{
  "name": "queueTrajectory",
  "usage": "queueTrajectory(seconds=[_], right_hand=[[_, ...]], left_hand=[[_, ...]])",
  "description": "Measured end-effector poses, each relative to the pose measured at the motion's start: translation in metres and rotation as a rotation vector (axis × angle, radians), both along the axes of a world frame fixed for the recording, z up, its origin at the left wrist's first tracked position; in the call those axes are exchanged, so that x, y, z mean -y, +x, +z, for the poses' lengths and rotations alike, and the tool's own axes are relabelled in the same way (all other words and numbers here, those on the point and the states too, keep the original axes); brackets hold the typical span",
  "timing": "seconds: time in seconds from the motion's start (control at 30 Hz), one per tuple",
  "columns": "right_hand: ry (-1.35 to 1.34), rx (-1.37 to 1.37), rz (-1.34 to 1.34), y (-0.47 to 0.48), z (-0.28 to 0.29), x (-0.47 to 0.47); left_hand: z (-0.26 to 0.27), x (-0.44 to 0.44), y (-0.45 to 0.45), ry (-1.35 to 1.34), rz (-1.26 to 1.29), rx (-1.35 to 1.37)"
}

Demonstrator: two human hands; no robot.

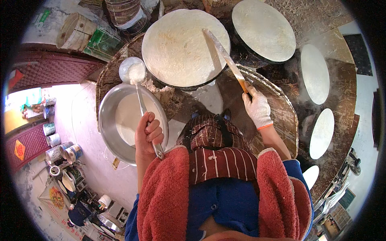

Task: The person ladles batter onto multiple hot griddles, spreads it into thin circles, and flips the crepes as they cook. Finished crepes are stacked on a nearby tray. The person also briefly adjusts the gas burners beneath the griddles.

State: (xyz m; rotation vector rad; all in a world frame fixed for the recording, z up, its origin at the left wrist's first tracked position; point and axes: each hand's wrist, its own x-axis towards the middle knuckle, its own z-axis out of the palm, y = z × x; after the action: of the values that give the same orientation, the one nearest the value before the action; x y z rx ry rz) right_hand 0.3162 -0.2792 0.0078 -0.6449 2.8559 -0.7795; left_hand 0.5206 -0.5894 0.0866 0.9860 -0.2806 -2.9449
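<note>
Bare and closed around the handle of a metal ladle [141,99] is my left hand [149,132]. The ladle's bowl, coated with pale batter, hangs beyond the rim of a metal pot [104,120] that holds pale batter [125,117]. My right hand [256,104], in a white knitted glove, grips a long flat wooden spatula [224,54]. Its tip is over the near-right part of a large round flatbread [181,45] on a dark griddle; whether it touches is unclear. A second flatbread [264,30] covers another griddle at the upper right.
Several more pale rounds [315,73] curve down the right side, with steam near them. A curved wooden board [271,111] stands by my right arm. Buckets [74,31] are at the upper left. At the lower left, far off, a person [79,213] is among pans and cans.
</note>
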Motion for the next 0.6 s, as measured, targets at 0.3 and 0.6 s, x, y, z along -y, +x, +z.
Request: queueTrajectory(seconds=[0.3, 0.6], right_hand=[[0.166, 0.079, -0.044, 0.004, 0.002, 0.005], [0.017, -0.020, -0.092, 0.007, -0.009, 0.014]], left_hand=[[-0.002, -0.001, 0.004, 0.004, 0.021, 0.008], [0.009, 0.003, 0.014, -0.033, 0.045, 0.075]])
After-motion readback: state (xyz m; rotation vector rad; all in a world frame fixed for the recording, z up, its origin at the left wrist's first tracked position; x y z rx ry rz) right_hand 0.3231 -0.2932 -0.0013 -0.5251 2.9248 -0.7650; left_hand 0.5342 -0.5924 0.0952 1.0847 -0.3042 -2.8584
